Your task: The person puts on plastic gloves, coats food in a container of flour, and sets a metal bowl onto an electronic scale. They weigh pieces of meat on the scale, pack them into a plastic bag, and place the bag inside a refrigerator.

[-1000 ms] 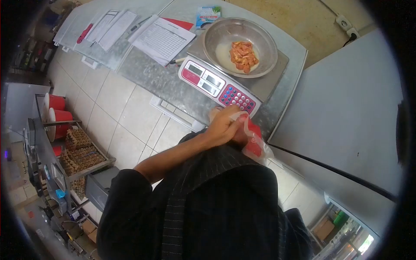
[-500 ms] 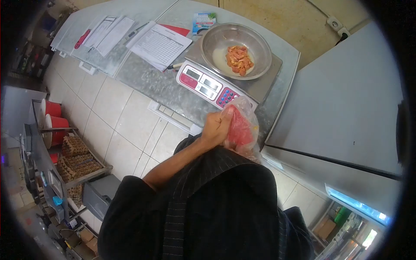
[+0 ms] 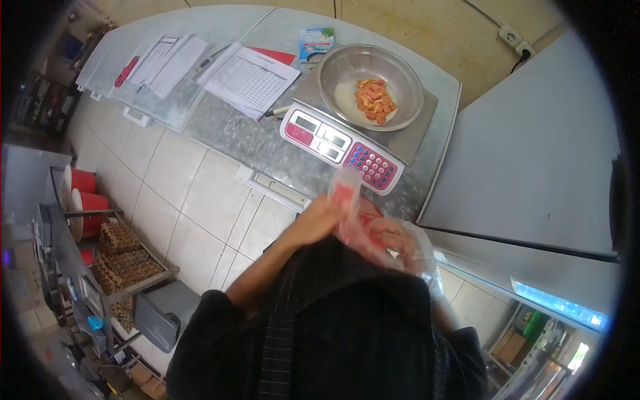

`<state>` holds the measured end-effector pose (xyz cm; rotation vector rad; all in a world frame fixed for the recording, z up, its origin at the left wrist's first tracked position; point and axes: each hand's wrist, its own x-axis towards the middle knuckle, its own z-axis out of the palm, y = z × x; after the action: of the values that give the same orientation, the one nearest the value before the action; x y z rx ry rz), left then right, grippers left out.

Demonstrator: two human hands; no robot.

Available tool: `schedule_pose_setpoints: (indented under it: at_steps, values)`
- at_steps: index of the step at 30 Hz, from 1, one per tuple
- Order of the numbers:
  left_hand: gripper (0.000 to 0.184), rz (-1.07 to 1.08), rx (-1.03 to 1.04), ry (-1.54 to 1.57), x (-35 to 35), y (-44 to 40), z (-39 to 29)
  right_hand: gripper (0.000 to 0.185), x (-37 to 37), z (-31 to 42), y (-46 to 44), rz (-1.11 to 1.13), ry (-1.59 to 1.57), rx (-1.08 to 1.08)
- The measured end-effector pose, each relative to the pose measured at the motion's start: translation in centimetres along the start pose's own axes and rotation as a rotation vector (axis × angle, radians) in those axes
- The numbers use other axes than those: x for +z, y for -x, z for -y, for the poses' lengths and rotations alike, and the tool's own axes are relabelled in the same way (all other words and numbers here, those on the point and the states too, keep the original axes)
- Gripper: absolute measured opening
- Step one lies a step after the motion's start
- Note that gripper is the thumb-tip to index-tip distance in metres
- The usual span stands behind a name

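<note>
My left hand is closed on the edge of a clear plastic bag with red on it, close to my body below the scale. My right hand is at the bag's right side, seen through clear plastic; its fingers are blurred and partly covered. Just beyond the bag stands a white and pink digital scale. On its metal plate rests a steel bowl with pieces of orange-pink meat and some pale liquid in it.
Printed sheets, a pen, a red item and a blue packet lie on the counter. A large grey appliance stands at right. Egg trays and red buckets are at left.
The bag has moved down from the scale's keypad and is stretched between my hands. My right hand has come into view at the right, behind plastic. The bowl still stands on the scale.
</note>
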<state>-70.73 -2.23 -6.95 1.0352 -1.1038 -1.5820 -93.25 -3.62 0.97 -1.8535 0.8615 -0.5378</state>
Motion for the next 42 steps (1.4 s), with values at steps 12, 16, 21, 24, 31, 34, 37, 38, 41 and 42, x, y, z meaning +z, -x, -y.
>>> schedule_pose_setpoints:
  at_steps: [12, 16, 21, 24, 31, 34, 37, 38, 41, 42]
  values:
    - [0.036, 0.761, -0.001, -0.296, 0.1, 1.9, -6.8, 0.032, -0.1, 3.6, 2.1, 0.066, 0.275, -0.037]
    - [0.031, 0.883, 0.128, -0.496, 0.6, 2.0, -7.4, 0.034, 0.6, 3.8, 2.7, 0.112, 0.38, -0.065]
    - [0.024, 0.876, 0.404, -0.879, -1.4, 2.8, -9.8, 0.03, 1.0, 3.6, 3.9, 0.212, 0.62, -0.17]
    - [0.025, 0.88, 0.35, -0.935, -3.0, 3.9, -10.9, 0.023, 1.6, 3.1, 5.1, 0.066, 0.46, -0.159]
    - [0.026, 0.615, 0.448, -0.611, -1.2, 2.2, -11.1, 0.02, 2.5, 4.8, 0.7, 0.173, 0.022, -0.4]
    - [0.03, 0.708, 0.407, 0.021, -0.4, 2.9, -10.1, 0.018, 2.6, 5.7, 0.4, 0.021, 0.03, -0.498]
    - [0.036, 1.027, 0.532, -0.14, -0.7, 2.6, -12.4, 0.017, 2.6, 6.1, 1.0, 0.038, 0.048, -0.538]
    - [0.039, 1.005, 0.573, -0.306, -0.8, 3.3, -13.4, 0.017, 2.4, 6.1, 1.1, 0.038, 0.051, -0.545]
    - [0.039, 0.924, 0.6, -0.511, -1.3, 4.5, -14.5, 0.016, 2.6, 5.9, 2.2, 0.045, 0.052, -0.568]
    - [0.038, 0.932, 0.587, -0.582, -1.9, 4.5, -15.3, 0.016, 2.5, 5.7, 2.7, 0.052, 0.047, -0.577]
